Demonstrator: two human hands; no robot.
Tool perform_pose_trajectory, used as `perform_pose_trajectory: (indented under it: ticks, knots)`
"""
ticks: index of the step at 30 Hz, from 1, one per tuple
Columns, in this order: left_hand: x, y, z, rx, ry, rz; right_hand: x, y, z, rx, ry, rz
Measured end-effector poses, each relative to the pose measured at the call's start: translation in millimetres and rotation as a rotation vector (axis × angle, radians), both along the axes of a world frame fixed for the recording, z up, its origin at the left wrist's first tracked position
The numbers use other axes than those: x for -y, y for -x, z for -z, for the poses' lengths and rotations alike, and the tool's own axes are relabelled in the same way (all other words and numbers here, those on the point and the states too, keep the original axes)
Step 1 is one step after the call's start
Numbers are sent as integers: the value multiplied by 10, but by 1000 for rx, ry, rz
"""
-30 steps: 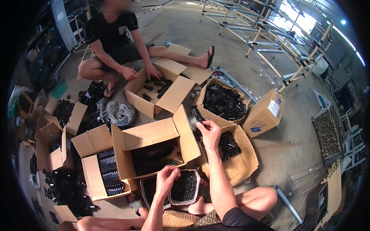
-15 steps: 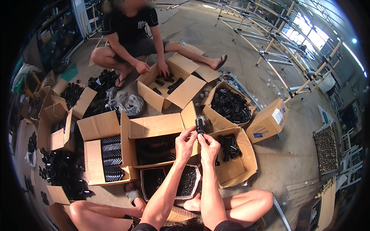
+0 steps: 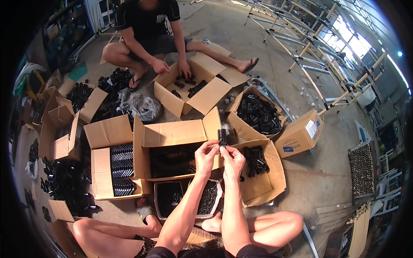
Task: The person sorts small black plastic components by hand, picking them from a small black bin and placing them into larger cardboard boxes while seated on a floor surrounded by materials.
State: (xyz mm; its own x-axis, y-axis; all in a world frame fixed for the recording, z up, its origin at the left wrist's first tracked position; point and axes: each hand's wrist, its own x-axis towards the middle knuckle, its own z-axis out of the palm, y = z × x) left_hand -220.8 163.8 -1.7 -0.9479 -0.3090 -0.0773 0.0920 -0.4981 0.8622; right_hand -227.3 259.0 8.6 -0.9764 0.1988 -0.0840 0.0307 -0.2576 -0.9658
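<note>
My left hand [image 3: 207, 155] and my right hand [image 3: 232, 159] are raised together in front of me, both pinching a small black plastic part [image 3: 222, 137] that stands upright between the fingertips. They hover over an open cardboard box [image 3: 174, 134] with a dark inside. Just right of it, another open box [image 3: 266, 188] holds loose black parts [image 3: 256, 158]. Below my wrists sits a small tray [image 3: 215, 205] of tiny black pieces, between my bare legs.
Another person [image 3: 150, 30] sits on the concrete floor at the back, hands in an open box [image 3: 198, 97] of black parts. Several more open boxes with black parts stand left and right. A closed carton [image 3: 300, 136] lies right. Metal frames stand at the far right.
My left hand rose from the tray near my lap and joined my right hand on the black part. Both hands now hold it nearer to me.
</note>
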Motion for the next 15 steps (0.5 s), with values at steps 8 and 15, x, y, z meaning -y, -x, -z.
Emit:
perform_pose_trajectory:
  ticks: [8,15]
  knots:
    - [6,9,27,75,260,-46,19,18,73,-38,-78,4]
    - [6,32,-28,123,144,-88,64,-9,226,-151,-175,-23]
